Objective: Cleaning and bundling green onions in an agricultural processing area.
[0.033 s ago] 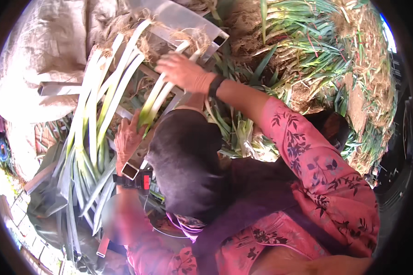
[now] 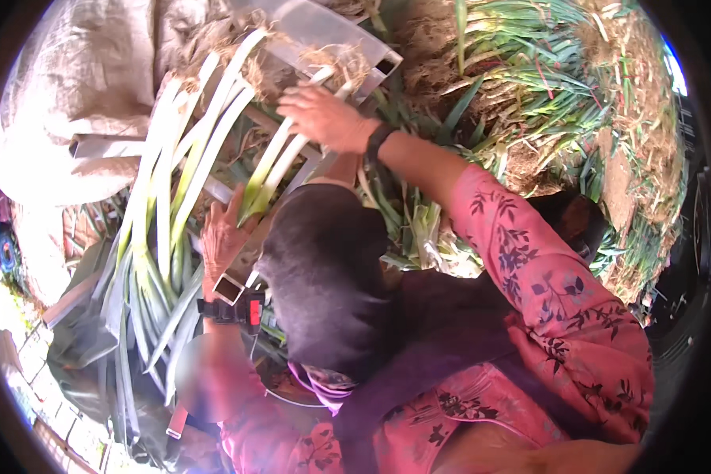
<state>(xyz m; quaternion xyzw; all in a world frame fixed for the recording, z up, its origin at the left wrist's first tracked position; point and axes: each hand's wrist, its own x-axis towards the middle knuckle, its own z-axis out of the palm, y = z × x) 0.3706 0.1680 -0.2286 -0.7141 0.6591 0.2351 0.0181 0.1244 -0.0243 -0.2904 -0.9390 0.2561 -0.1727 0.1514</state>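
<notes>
Two leeks (image 2: 286, 150) with white stems and green leaf bases slant across a metal frame, roots at the far end. My right hand (image 2: 324, 117) lies over their upper stems, its fingers stretched out. At the leeks' green lower part, my left hand (image 2: 227, 237) has its fingers and thumb around them, partly hiding the leaves. Left of these, a bunch of several leeks (image 2: 183, 166) rests with roots upward and long leaves hanging toward me. A dark band (image 2: 379, 141) is on my right wrist, and a dark strapped device (image 2: 235, 310) is at my left wrist.
Square metal tubes (image 2: 110, 148) stick out around the leeks. A pale sack (image 2: 71, 103) bulges at the far left, and a translucent plastic sheet (image 2: 324, 31) lies at the back. Piled leeks (image 2: 529, 87) fill the right. A rounded dark-cloth form (image 2: 324, 276) blocks the middle.
The whole view has shifted slightly. Both hands stay in the same places on the leeks.
</notes>
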